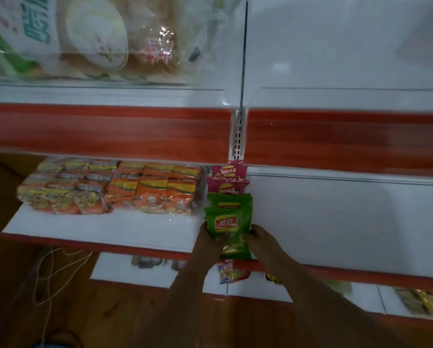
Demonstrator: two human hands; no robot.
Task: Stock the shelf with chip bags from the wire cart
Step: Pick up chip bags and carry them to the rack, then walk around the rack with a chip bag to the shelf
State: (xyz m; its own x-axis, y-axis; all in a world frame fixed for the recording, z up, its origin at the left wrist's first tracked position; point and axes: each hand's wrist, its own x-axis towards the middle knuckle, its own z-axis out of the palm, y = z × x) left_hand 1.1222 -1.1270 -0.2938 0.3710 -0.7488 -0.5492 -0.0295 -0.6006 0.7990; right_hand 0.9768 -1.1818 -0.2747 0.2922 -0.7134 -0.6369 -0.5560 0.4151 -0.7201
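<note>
A green chip bag stands near the front edge of the white middle shelf. My left hand grips its left side and my right hand grips its right side. Directly behind it stands a second green chip bag, and behind that two pink chip bags, all in one row running to the back of the shelf. The wire cart is out of view.
Orange and yellow noodle multipacks fill the back left of the same shelf. A large clear bag of goods lies on the shelf above. The lower shelf holds a few packets. White cords hang at lower left.
</note>
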